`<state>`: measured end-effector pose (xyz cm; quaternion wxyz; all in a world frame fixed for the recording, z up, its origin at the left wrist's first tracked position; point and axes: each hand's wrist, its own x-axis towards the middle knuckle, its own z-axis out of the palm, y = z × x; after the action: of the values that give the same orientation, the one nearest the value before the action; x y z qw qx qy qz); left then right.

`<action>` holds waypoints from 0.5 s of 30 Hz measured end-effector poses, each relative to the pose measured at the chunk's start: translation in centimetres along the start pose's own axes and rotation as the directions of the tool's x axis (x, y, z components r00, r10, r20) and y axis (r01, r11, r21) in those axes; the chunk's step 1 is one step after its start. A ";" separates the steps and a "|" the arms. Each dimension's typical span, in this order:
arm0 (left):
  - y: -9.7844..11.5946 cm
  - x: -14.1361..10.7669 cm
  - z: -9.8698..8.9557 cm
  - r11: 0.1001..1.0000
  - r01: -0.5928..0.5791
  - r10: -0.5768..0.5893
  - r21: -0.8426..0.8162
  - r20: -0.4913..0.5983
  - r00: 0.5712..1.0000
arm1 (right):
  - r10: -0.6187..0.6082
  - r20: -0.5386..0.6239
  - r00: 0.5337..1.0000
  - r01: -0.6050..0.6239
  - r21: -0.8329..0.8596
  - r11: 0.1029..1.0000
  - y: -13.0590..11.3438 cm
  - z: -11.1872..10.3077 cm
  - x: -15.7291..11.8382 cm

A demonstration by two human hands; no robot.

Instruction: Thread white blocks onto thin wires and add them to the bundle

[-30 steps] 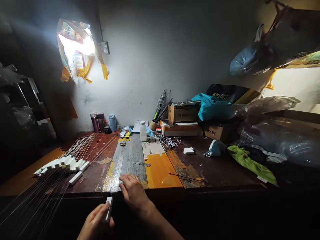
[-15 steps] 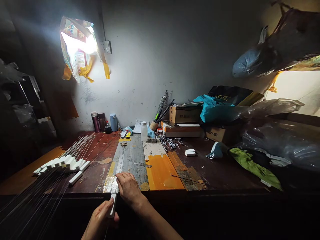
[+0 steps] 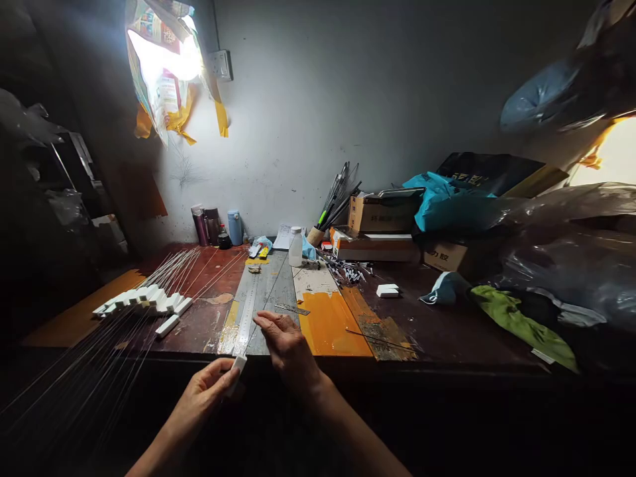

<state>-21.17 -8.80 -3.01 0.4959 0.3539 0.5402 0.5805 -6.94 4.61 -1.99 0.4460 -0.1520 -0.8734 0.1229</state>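
In the head view, my left hand (image 3: 206,391) is closed on a white foam-like block (image 3: 239,364) at the table's front edge. A thin dark rod (image 3: 271,289) slants up from the block, and the fingertips of my right hand (image 3: 288,343) are pinched on it. Just beyond the block lies a long metal ruler (image 3: 247,311), pointing away from me. To the left, several white blocks (image 3: 144,296) with thin rods through them lie in a row; one separate block (image 3: 167,326) sits closer to the edge.
A short ruler-like strip (image 3: 293,309) lies right of the long ruler. Behind are a white-capped bottle (image 3: 295,248), flasks (image 3: 200,225) and cardboard boxes (image 3: 380,212). Small white blocks (image 3: 387,290), a mask (image 3: 444,289) and green cloth (image 3: 517,318) lie to the right.
My right hand has come off the ruler and now pinches the thin rod. My left hand has raised and turned the block beside the table edge. The camera view has shifted slightly.
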 end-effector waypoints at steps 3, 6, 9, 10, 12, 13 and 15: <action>0.6 -1.2 1.2 0.994 -0.074 0.075 0.079 -0.013 0.997 | -0.130 -0.043 0.991 0.125 -0.096 0.987 -1.1 -3.5 -0.9; 0.3 -2.3 2.5 0.978 -0.105 0.100 0.180 0.034 0.994 | -0.173 -0.021 0.985 0.166 -0.180 0.970 -1.9 -6.4 -2.0; -0.6 -3.0 3.8 0.961 -0.109 0.088 0.256 0.091 0.992 | -0.178 0.006 0.984 0.175 -0.218 0.960 -2.5 -8.6 -3.7; -0.9 -3.1 4.2 0.956 -0.114 0.088 0.272 0.103 0.991 | -0.175 0.009 0.985 0.172 -0.225 0.959 -2.6 -9.2 -4.3; -1.6 -3.1 5.0 0.949 -0.131 0.100 0.286 0.121 0.988 | -0.160 -0.005 0.987 0.154 -0.233 0.960 -2.8 -10.3 -5.7; -1.9 -3.0 5.3 0.948 -0.138 0.104 0.286 0.131 0.986 | -0.146 -0.027 0.989 0.136 -0.229 0.964 -2.8 -10.8 -6.4; -2.4 -2.8 6.1 0.955 -0.138 0.102 0.262 0.146 0.984 | -0.111 -0.092 0.990 0.090 -0.204 0.975 -2.5 -12.0 -7.9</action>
<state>-14.21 -9.95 -4.01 0.4411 0.4880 0.5583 0.5055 6.84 0.34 -0.10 0.4786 -0.1578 -0.8637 0.0040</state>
